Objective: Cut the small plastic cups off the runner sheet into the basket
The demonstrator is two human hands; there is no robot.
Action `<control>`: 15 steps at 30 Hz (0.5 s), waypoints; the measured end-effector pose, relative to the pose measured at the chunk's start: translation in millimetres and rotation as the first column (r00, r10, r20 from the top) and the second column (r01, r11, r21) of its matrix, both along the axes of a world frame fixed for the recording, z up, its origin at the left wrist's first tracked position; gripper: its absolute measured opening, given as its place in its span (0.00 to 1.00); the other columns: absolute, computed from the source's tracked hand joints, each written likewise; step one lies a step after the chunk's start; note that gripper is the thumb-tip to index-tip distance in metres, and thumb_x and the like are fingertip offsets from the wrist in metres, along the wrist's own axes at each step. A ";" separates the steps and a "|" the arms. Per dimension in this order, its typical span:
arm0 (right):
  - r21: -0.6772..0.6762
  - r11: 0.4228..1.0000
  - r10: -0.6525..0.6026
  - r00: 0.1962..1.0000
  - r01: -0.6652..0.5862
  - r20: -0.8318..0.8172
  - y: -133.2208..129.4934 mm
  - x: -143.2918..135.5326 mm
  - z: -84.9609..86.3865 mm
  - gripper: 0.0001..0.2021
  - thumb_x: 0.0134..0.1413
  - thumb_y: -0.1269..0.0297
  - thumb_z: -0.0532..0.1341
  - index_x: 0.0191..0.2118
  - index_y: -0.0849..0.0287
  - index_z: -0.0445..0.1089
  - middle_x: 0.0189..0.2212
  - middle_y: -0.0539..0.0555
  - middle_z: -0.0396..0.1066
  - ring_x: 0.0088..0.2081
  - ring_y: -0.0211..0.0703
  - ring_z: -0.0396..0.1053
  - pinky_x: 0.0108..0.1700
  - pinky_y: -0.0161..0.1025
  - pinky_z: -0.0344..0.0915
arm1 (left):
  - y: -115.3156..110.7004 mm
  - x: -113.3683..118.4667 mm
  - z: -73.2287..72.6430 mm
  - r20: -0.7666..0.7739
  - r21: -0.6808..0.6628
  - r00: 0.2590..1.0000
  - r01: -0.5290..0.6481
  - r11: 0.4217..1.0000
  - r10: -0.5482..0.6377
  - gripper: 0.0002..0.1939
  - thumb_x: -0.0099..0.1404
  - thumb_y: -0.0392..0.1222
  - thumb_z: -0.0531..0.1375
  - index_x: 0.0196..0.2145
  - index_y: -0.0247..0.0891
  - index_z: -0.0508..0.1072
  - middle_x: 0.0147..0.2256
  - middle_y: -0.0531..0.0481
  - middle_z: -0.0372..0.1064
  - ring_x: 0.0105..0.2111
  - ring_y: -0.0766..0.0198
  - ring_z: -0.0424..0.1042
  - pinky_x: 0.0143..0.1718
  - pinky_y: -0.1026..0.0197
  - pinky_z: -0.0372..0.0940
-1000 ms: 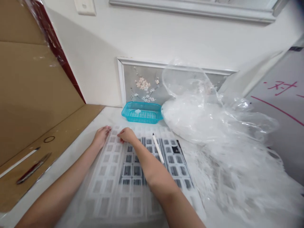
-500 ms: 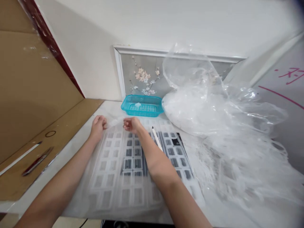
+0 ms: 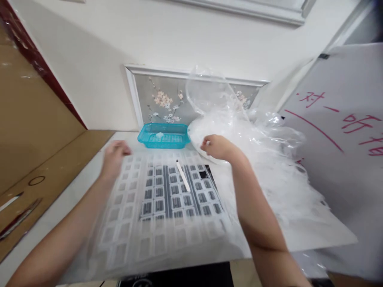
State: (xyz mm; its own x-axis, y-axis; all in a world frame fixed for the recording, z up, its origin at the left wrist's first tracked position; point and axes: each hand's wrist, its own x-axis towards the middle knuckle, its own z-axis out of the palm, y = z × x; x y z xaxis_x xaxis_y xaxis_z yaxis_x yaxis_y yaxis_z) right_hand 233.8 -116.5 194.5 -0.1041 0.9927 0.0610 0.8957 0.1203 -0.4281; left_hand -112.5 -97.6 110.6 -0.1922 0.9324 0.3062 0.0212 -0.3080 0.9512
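Observation:
My left hand (image 3: 115, 155) is blurred above the far left corner of a translucent sheet with rows of rectangular pockets (image 3: 122, 215); its fingers are smeared. My right hand (image 3: 211, 145) hovers in front of the heap of clear plastic bags (image 3: 254, 155), fingers curled together; anything between them is too small to make out. Beneath the sheet lies a dark panel (image 3: 167, 191). A white pen with a black tip (image 3: 183, 176) rests on top. Behind the sheet stands a turquoise basket (image 3: 145, 139) with a small white piece (image 3: 159, 135) in it.
Cardboard (image 3: 68, 155) borders the table at the left, bearing a black ring (image 3: 36, 181), a red-handled tool (image 3: 19, 219) and another white pen (image 3: 10, 202). A framed flower picture (image 3: 185, 73) leans at the back. A whiteboard with red writing (image 3: 335, 167) stands right.
My right hand has moved right, away from my left hand, to the bags. The thin film between my hands no longer shows there. The view has turned right.

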 end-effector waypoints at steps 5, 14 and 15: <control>-0.137 0.942 -0.278 0.941 0.306 0.193 -77.9 107.4 -13.3 0.09 0.56 0.60 0.61 0.40 0.56 0.75 0.27 0.57 0.77 0.27 0.42 0.73 0.29 0.36 0.62 | -29.1 188.1 18.1 -0.509 0.062 0.630 0.706 0.706 -0.586 0.06 0.69 0.42 0.57 0.36 0.38 0.70 0.31 0.50 0.73 0.33 0.63 0.73 0.37 0.59 0.67; -0.157 0.867 -0.468 0.881 0.473 0.070 -97.4 152.8 -5.4 0.13 0.59 0.59 0.60 0.44 0.61 0.73 0.22 0.56 0.77 0.18 0.40 0.72 0.26 0.36 0.64 | -18.4 287.1 37.9 -0.825 0.062 0.366 0.816 0.575 -0.431 0.04 0.63 0.37 0.63 0.29 0.40 0.73 0.47 0.41 0.72 0.45 0.56 0.72 0.44 0.54 0.64; -0.134 0.871 -0.467 0.882 0.472 0.071 -94.5 151.5 -5.6 0.12 0.59 0.61 0.60 0.45 0.61 0.73 0.21 0.55 0.76 0.18 0.40 0.72 0.27 0.36 0.65 | -16.8 279.5 34.8 -0.839 0.069 0.370 0.800 0.596 -0.399 0.05 0.64 0.37 0.61 0.29 0.40 0.73 0.42 0.43 0.74 0.40 0.57 0.72 0.41 0.55 0.63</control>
State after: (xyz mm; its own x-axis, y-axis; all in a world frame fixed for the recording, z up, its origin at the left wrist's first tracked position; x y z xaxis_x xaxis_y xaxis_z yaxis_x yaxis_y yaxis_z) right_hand 385.3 -211.0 188.9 0.3767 0.9229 -0.0799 0.8464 -0.3779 -0.3753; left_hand 167.0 -114.4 145.3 0.8193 0.4195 0.3908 0.2111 -0.8544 0.4747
